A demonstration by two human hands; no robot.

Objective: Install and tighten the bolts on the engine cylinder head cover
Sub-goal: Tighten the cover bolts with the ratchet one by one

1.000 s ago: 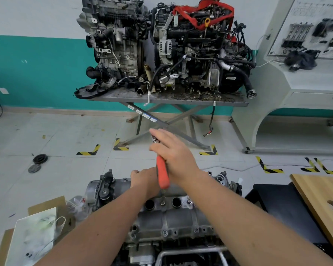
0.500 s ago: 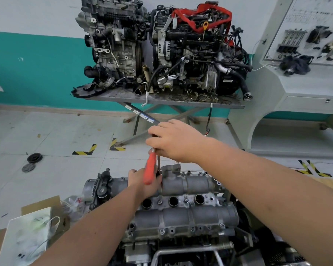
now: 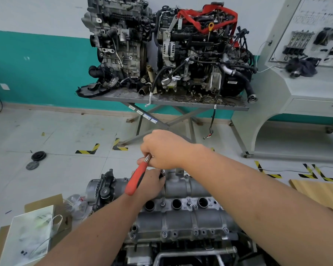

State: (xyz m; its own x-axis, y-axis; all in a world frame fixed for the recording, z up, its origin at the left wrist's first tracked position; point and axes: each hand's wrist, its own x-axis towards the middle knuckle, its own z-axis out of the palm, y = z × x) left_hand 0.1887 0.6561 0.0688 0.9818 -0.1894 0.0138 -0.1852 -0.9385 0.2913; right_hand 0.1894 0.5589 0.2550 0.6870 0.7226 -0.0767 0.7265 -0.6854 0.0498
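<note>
Red is the handle of the ratchet (image 3: 136, 178) you grasp near its top with your right hand (image 3: 164, 150). Your left hand (image 3: 149, 182) pinches the socket end down on a bolt at the far edge of the cylinder head cover (image 3: 181, 214), just in front of you. Keep the tool straight up on the bolt. Turn slowly, so it does not slip off.

Right hand (image 3: 164, 150) gripping red ratchet (image 3: 136, 178), left hand (image 3: 149, 184) on cylinder head cover (image 3: 183, 217)
</note>
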